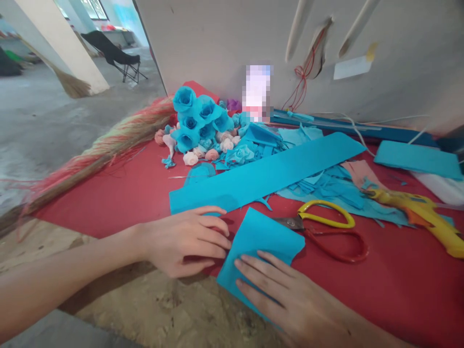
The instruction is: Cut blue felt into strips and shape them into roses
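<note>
A folded blue sheet (266,237) lies near the front edge of the red table covering (126,193). My right hand (282,295) rests flat on its lower part, fingers spread. Beside the sheet's left edge, my left hand (192,241) lies with its fingers slightly bent and apart, holding nothing visible. A long blue strip (253,179) stretches diagonally behind both hands. Scissors (300,222) with one yellow and one red handle lie to the right of the folded sheet, their blade tips hidden under it.
Blue paper flowers (188,121) and small pink ones stand at the back, near blue scraps (333,188). At right are a yellow glue gun (427,212) and a folded blue stack (416,157). Reddish fibre strands (119,130) line the left edge; a wall (217,43) rises behind.
</note>
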A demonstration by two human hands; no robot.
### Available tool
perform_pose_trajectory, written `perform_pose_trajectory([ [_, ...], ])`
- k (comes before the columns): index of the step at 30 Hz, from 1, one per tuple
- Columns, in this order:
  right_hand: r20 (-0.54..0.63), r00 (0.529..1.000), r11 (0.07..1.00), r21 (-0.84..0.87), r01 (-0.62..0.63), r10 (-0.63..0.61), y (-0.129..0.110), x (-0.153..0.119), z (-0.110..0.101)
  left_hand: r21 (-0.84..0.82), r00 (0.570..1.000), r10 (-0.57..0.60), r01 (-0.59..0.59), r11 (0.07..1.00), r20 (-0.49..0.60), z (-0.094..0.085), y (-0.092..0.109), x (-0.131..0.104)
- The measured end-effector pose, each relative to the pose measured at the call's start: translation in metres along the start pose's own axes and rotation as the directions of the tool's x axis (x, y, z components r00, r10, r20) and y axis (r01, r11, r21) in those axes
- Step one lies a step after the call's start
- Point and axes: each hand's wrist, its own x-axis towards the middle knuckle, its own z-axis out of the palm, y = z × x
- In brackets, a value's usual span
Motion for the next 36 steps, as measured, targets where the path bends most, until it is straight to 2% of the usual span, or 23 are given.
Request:
perform_pose_trajectory([
  [9, -0.022, 1.000, 0.999, 0.048, -0.020, 0.021, -0.0007, -0.0025, 0.0024, -0.015, 1.000, -0.005, 0.004, 1.000, -0.013, -0.0004, -0.0002, 0.0012],
  [17, 0.074, 0.997, 0.997, 0.079, -0.005, 0.000, 0.0029, 0.0003, -0.0028, -0.036, 1.000, -0.019, 0.019, 0.999, 0.004, -0.0002, -0.0017, 0.0013],
  [27, 0.045, 0.999, 0.997, 0.074, -0.020, 0.017, 0.0019, 0.0004, -0.0011, -0.040, 1.000, -0.011, 0.012, 0.999, 0.018, -0.0010, -0.0023, 0.0007],
  [36, 0.063, 0.998, 0.993, 0.121, -0.016, 0.009, 0.0045, -0.0014, -0.0012, -0.040, 1.000, -0.012, 0.013, 0.999, 0.014, -0.0002, -0.0031, 0.0002],
])
